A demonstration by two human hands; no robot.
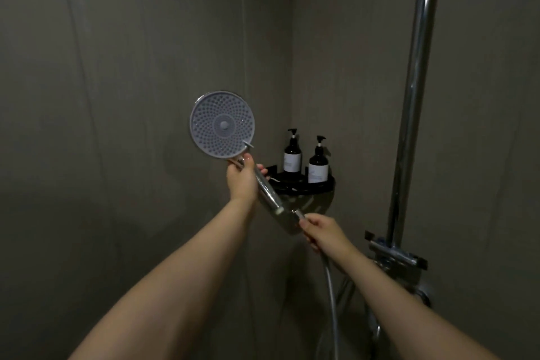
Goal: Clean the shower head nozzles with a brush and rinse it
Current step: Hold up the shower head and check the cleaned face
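Observation:
A round hand shower head with a grey face full of small nozzles is held up in front of the wall, its face turned toward me. My left hand grips the top of its chrome handle, just below the disc. My right hand is closed on the hose end at the bottom of the handle. The silver hose hangs down from there. No brush is in view.
A black corner shelf behind the handle carries two dark pump bottles. A chrome riser pipe runs up the right wall from the mixer valve. Grey walls meet in a corner; the light is dim.

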